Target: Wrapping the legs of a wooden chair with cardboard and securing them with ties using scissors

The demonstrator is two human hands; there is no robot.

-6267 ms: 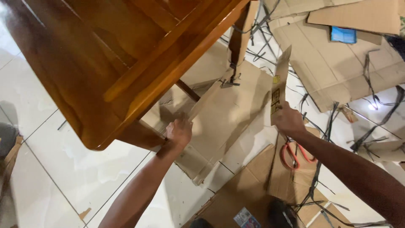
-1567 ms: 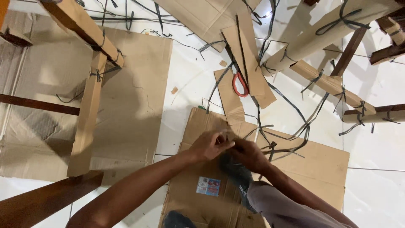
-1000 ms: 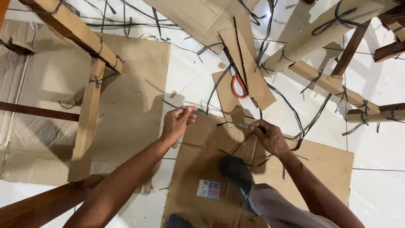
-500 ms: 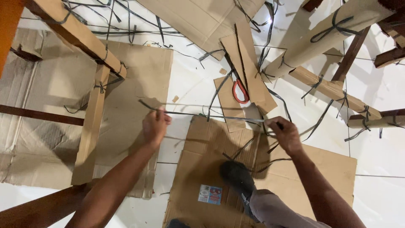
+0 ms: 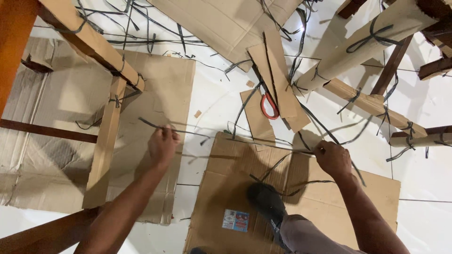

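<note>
You've got a thin dark plastic strap between your hands, flat and slightly glossy where the light hits it. Under your shoe, which looks like dark matt rubber or cloth, lies a sheet of brown corrugated cardboard, matt, creased, with a glossy printed paper label. The floor is white tile, smooth and shiny with glare. Left of you, the chair legs show dark varnished wood, glossy, partly wrapped in matt cardboard sleeves tied with the same dark strap. The scissors have red plastic handles, smooth and bright.
</note>
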